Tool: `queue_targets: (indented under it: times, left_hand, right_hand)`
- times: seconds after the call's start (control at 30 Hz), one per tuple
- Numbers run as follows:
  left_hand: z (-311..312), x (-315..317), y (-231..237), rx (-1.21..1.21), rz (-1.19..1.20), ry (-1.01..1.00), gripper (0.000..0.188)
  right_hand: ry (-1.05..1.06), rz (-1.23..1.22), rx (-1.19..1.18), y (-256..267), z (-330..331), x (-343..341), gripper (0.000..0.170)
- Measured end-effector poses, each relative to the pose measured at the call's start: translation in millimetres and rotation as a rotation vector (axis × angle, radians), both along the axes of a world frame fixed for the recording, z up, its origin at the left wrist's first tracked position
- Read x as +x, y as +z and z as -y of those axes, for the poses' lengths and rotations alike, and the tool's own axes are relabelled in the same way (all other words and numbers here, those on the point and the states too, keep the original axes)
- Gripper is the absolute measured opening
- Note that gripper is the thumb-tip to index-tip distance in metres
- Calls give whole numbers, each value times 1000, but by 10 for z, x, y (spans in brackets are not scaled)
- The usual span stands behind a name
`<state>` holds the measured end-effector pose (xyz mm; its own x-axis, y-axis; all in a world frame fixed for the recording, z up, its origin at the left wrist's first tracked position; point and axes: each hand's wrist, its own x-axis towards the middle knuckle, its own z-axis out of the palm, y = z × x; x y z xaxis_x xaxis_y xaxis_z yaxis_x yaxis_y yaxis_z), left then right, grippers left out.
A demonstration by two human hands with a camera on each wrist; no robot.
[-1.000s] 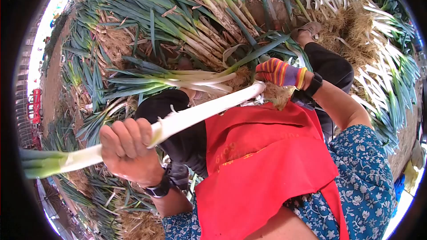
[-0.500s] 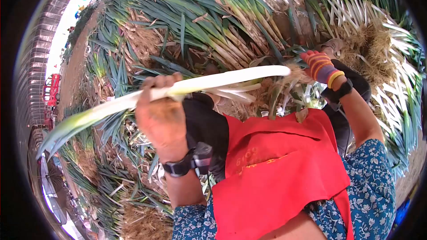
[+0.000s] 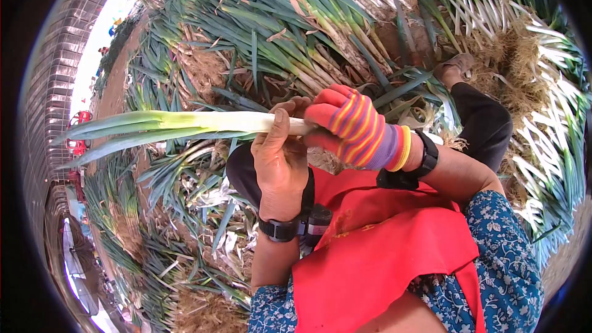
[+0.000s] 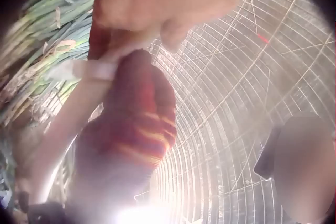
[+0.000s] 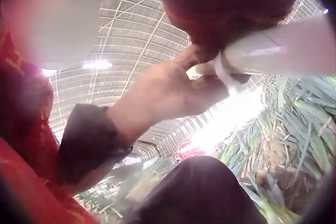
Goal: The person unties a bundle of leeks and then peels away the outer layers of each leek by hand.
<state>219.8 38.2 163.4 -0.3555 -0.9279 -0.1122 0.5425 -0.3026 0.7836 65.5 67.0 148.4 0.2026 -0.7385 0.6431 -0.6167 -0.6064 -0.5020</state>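
Note:
A long green onion [image 3: 222, 121] lies level across the head view, green leaves to the left, white shaft to the right. My bare left hand [image 3: 282, 169] holds the shaft from below, thumb up along its near side. My right hand [image 3: 354, 126], in a striped red, orange and purple glove, pinches the root end close beside the left fingers. The glove hides the tip of that end. In the right wrist view, a thin white strip [image 5: 224, 74] of skin hangs off the shaft between the two hands.
Heaps of green onions [image 3: 246, 18] cover the ground ahead. More, with white shafts and brown root clumps [image 3: 515, 55], lie at the right. Leaf scraps [image 3: 231, 234] lie at the left knee. A red apron [image 3: 382, 240] covers the lap. A ribbed roof [image 4: 220, 77] arches overhead.
The onion has swung level and moved nearer the body's middle. My gloved hand, apart from it half a second ago, has come left onto its root end. My left hand has shifted toward that end.

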Motion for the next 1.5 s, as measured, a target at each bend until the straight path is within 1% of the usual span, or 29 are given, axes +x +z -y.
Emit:
queue_targets:
  times: [0.07,0.1,0.17,0.2,0.23,0.27,0.3,0.37,0.4,0.43,0.5,0.53,0.6,0.63,0.67,0.73,0.8,0.83,0.87,0.9,0.93,0.97,1.1,1.23,1.3,1.37,1.4,1.47,1.5]
  left_hand:
    - [-17,7,22,-9,9,-30,26]
    - [-15,17,37,-5,11,-29,26]
    - [-7,37,56,-64,17,-8,23]
    - [8,19,70,-51,0,62,21]
    - [33,24,50,-49,-3,70,21]
    - [62,33,23,-28,-12,79,21]
    - [86,38,5,-8,-19,84,21]
    - [104,13,-52,37,-15,95,19]
    - [111,-11,-115,60,-29,92,17]
    - [107,-44,-159,84,-43,88,16]
    - [57,-95,-199,101,-27,107,14]
    - [45,-106,-212,62,-16,122,14]
    - [37,-71,-223,-24,5,160,15]
    - [51,3,-216,-69,17,177,17]
    - [43,54,-120,-96,5,171,15]
    - [-4,85,-90,-81,27,172,10]
    - [-109,11,-195,-120,25,168,7]
    - [-165,-30,-246,-98,40,153,6]
    - [-226,-39,-240,-249,239,156,8]
    - [-252,-8,-243,-278,267,136,9]
    - [-279,23,-244,-308,294,116,10]
    - [-268,77,-259,-214,156,89,10]
    - [-365,36,-264,-193,207,35,9]
    - [-416,49,-355,-230,240,-31,10]
    - [-440,65,-337,-217,263,-52,11]
    - [-468,49,-284,-213,295,-60,11]
    - [-466,56,-252,-212,295,-60,11]
    - [-426,143,-149,-307,310,22,9]
    - [-341,344,86,-345,412,82,12]
  right_hand:
    - [134,220,135,23,-4,-55,28]
    - [135,221,138,26,-12,-103,28]
    - [296,646,315,74,-83,-255,19]
    - [370,855,424,116,-140,-335,17]
    - [461,1027,596,164,-204,-433,16]
    - [617,1011,596,128,-236,-534,15]
    - [686,921,705,151,-276,-665,15]
    - [637,673,734,119,-326,-802,16]
    - [560,437,815,146,-365,-843,16]
    - [510,297,891,116,-419,-852,13]
    - [306,236,1093,-69,-567,-847,24]
    - [302,237,1099,-238,-601,-900,24]
    - [245,248,938,-706,-664,-1043,39]
    - [238,254,939,-1013,-667,-1107,39]
    - [165,223,834,-1337,-642,-1186,43]
    - [35,236,958,-1355,-525,-1255,46]
    - [-22,-291,888,-1437,-448,-1409,38]
    - [-84,-422,866,-1599,-420,-1429,36]
    - [-144,-553,844,-1762,-390,-1450,34]
    - [-212,-752,964,-1956,-360,-1519,35]
    - [-223,-752,978,-2062,-373,-1587,35]
    - [-212,-709,1025,-2154,-356,-1675,32]
    - [-230,-624,1096,-2241,-297,-1681,22]
    - [-300,-481,1138,-2299,-404,-1731,20]
    - [-303,-514,1174,-2321,-406,-1742,20]
    - [-303,-644,1188,-2253,-400,-1746,20]
    - [-364,-787,1177,-2256,-431,-1761,16]
    - [-473,-785,1016,-3517,-670,-2406,18]
    - [-676,-875,1203,-2667,-723,-2235,19]
